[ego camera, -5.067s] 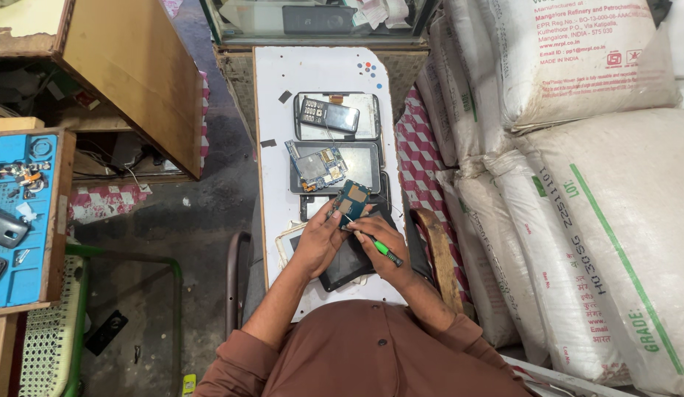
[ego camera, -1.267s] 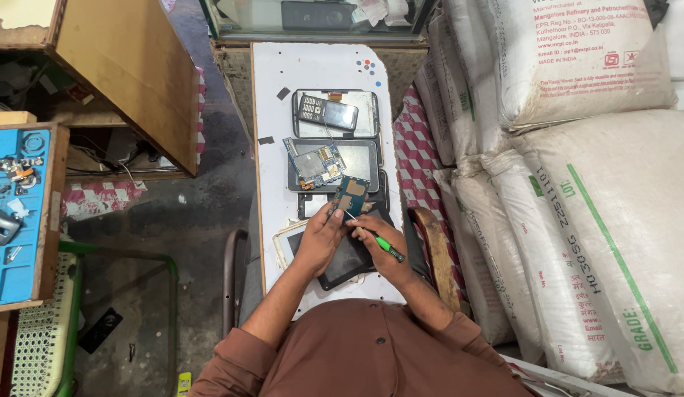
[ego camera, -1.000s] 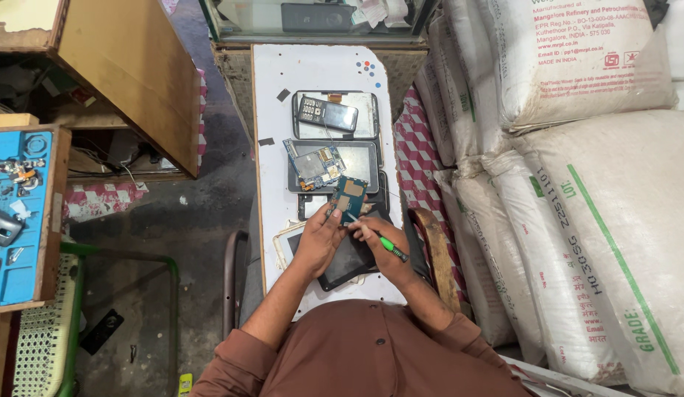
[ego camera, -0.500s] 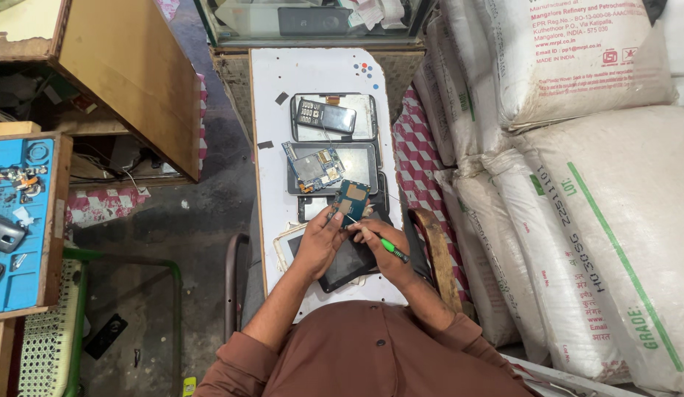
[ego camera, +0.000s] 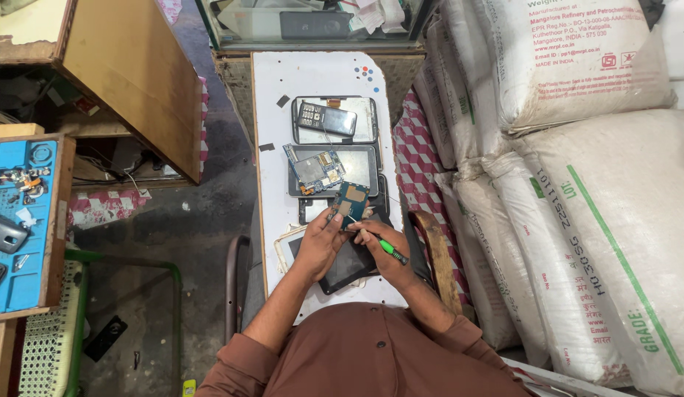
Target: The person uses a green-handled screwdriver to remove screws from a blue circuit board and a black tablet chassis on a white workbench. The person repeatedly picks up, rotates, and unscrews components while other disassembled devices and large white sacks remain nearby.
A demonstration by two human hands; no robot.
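My left hand [ego camera: 321, 239] holds a small blue circuit board [ego camera: 351, 201] upright over the white table [ego camera: 276, 117]. My right hand [ego camera: 382, 254] grips a green-handled screwdriver [ego camera: 386, 250] with its thin tip touching the board's lower edge. Under both hands lies a dark tablet [ego camera: 347, 265] on a white frame [ego camera: 290, 246]. Just beyond the board are two more opened tablets [ego camera: 360, 165], one with a loose circuit board [ego camera: 314, 167] on it, the farther one with a dark flat part [ego camera: 327, 119] on top.
Large white sacks [ego camera: 577, 184] are stacked along the right. A wooden cabinet [ego camera: 129, 81] and a blue tray of tools [ego camera: 22, 220] stand at the left, with a green-framed stool [ego camera: 121, 309] below. A glass case [ego camera: 312, 22] closes off the table's far end.
Both hands stay on the blue board and screwdriver; the screwdriver has shifted slightly against the board. The view has drifted a little.
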